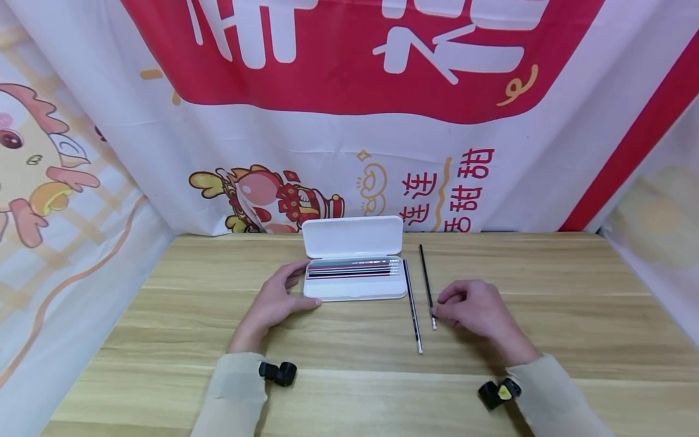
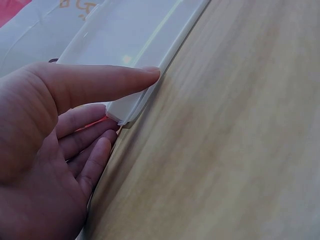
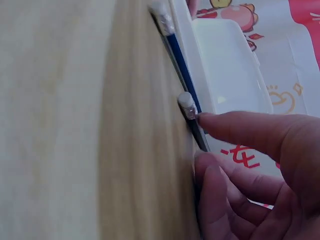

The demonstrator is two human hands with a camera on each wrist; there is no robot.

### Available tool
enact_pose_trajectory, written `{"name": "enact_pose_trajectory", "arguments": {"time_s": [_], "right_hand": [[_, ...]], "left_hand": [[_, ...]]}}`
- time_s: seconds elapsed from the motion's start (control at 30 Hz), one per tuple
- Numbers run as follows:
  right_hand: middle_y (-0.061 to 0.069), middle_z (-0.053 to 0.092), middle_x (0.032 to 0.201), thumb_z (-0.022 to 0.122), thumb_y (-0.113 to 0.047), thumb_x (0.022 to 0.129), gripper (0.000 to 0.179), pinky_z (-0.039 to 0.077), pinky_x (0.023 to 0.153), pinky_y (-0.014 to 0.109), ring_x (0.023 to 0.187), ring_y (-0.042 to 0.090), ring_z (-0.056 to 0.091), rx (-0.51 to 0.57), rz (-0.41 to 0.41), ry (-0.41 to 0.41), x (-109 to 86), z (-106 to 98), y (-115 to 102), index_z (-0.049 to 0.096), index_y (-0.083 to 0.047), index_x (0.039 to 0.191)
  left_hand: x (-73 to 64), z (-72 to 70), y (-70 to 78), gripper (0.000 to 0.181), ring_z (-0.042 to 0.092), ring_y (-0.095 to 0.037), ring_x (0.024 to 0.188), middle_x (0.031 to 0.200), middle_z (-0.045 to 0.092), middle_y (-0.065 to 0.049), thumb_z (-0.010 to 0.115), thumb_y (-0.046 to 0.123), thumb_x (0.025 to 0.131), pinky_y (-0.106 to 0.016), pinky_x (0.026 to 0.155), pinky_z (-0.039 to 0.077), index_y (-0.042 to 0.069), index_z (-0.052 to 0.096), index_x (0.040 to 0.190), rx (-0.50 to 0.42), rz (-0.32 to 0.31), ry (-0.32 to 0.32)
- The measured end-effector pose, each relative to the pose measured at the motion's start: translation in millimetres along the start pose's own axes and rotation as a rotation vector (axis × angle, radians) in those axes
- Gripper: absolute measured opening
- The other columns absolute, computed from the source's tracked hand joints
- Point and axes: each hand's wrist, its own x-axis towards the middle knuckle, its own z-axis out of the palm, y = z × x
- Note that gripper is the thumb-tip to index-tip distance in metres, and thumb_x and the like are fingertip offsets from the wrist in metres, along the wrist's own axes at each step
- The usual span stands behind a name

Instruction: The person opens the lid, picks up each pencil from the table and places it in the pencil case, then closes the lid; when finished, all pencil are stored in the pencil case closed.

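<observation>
An open white pencil case (image 1: 355, 291) lies on the wooden table with its lid raised at the back. Several pencils (image 1: 349, 268) lie side by side in it, crosswise. My left hand (image 1: 277, 297) rests at its left end, thumb along the front edge and relaxed fingers by the side. To the right of the case, my right hand (image 1: 474, 308) pinches a dark pencil (image 1: 426, 276) near its eraser end, between thumb and forefinger. Another pencil (image 1: 412, 309) with a white eraser end lies between it and the case; both eraser ends show in the right wrist view.
The wooden table (image 1: 349, 388) meets a hanging printed cloth (image 1: 349, 152) just behind the raised lid. More printed cloth (image 1: 60, 243) hangs along the left side. Black wrist mounts (image 1: 280, 373) sit on both sleeves.
</observation>
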Motion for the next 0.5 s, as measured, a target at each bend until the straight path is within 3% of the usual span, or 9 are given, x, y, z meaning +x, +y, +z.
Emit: {"name": "enact_pose_trajectory", "arguments": {"time_s": [0.3, 0.5], "right_hand": [[0.006, 0.073, 0.094, 0.089, -0.037, 0.088, 0.031, 0.055, 0.067, 0.030, 0.080, 0.021, 0.064, -0.071, -0.012, 0.004, 1.8, -0.1, 0.7, 0.077, -0.012, 0.102], [0.005, 0.072, 0.091, 0.088, -0.031, 0.087, 0.024, 0.051, 0.066, 0.029, 0.082, 0.021, 0.062, -0.149, -0.029, 0.005, 0.2, 0.0, -3.7, 0.077, -0.011, 0.094]], "left_hand": [[-0.2, -0.7, -0.3, 0.092, 0.042, -0.040, 0.157, 0.171, 0.043, -0.008, 0.094, 0.023, 0.083, -0.057, 0.131, 0.036, 0.025, 0.047, 0.162, -0.009, -0.004, -0.006], [-1.8, -1.1, 2.7, 0.092, 0.042, -0.041, 0.157, 0.172, 0.043, -0.009, 0.093, 0.027, 0.084, -0.059, 0.131, 0.036, 0.025, 0.046, 0.163, -0.002, -0.009, -0.015]]}}
